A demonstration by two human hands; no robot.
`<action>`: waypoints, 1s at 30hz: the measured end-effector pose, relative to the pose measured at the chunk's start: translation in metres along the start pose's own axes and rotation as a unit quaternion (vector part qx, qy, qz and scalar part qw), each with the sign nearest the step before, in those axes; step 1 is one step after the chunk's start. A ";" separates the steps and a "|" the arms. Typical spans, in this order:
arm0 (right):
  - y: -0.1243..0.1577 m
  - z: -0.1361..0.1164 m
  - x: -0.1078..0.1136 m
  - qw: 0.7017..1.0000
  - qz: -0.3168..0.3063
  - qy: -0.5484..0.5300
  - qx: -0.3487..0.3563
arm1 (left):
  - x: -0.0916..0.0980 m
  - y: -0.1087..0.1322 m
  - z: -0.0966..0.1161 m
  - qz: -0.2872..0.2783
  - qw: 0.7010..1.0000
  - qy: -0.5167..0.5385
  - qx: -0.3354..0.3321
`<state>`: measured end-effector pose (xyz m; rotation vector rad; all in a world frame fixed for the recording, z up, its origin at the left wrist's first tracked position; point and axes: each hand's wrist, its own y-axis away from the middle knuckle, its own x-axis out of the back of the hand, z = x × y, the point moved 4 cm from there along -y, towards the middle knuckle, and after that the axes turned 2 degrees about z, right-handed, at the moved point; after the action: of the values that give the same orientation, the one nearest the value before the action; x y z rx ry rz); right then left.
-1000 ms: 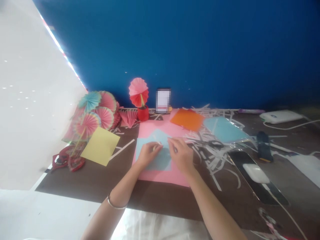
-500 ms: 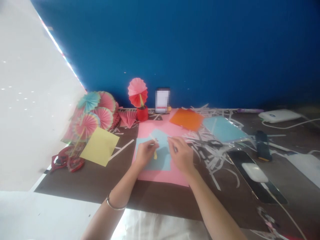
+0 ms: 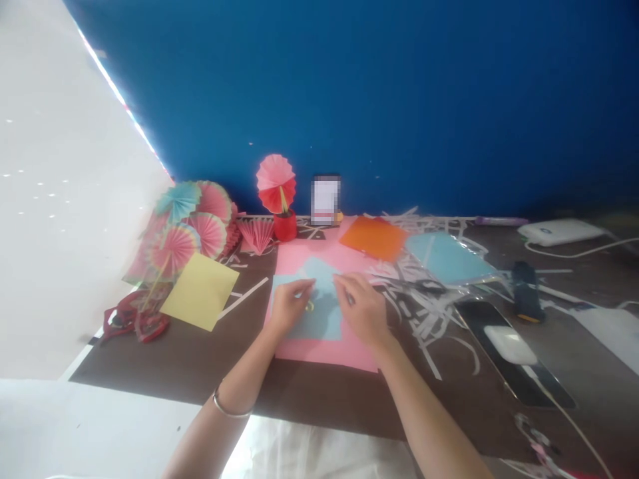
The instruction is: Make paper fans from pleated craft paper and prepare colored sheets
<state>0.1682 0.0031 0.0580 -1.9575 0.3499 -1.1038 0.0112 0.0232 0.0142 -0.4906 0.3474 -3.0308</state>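
Light blue paper (image 3: 324, 322) lies on a larger pink sheet (image 3: 327, 351) in front of me. Over the blue paper's left part is my left hand (image 3: 291, 303), thumb and fingers pinched together; whatever may be between them is too small to make out. My right hand (image 3: 362, 305) is above the paper's right side, its fingertips also pressed together, with anything in them too small to tell. A small yellow piece (image 3: 310, 306) shows just beside my left fingertips. The two hands are apart.
Pleated paper fans (image 3: 172, 249), yellow paper (image 3: 201, 293) and red scissors (image 3: 137, 319) are at the left. A red pot (image 3: 285, 227) holds a pink paper flower. Rightward are orange paper (image 3: 374, 239), white paper strips (image 3: 429, 316) and a phone (image 3: 552, 382).
My left fingers have shifted slightly, and the pale strip seen at their tips no longer shows clearly. The yellow piece looks shorter. My right hand has hardly moved.
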 end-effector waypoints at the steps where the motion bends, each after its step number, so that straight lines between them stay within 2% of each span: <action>1: 0.000 -0.001 0.000 1.000 -0.007 -0.003 0.014 | 0.001 -0.001 0.001 0.008 1.000 -0.001 -0.005; 6: 0.000 -0.004 -0.001 0.998 -0.032 -0.012 0.052 | 0.004 -0.003 0.000 0.021 1.000 0.006 -0.005; 17: -0.002 -0.007 0.002 0.996 -0.059 -0.006 0.064 | 0.007 -0.007 -0.007 0.033 0.997 0.070 0.029; 22: 0.000 -0.008 0.000 0.993 -0.089 0.020 0.078 | 0.010 -0.010 -0.012 0.037 0.988 0.136 0.061; 30: 0.008 -0.012 -0.010 0.981 -0.158 0.061 0.091 | 0.012 -0.012 -0.017 0.047 0.980 0.175 0.078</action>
<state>0.1539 -0.0025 0.0496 -1.8266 -0.0025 -1.4103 -0.0057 0.0371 0.0049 0.0691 0.1393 -3.0088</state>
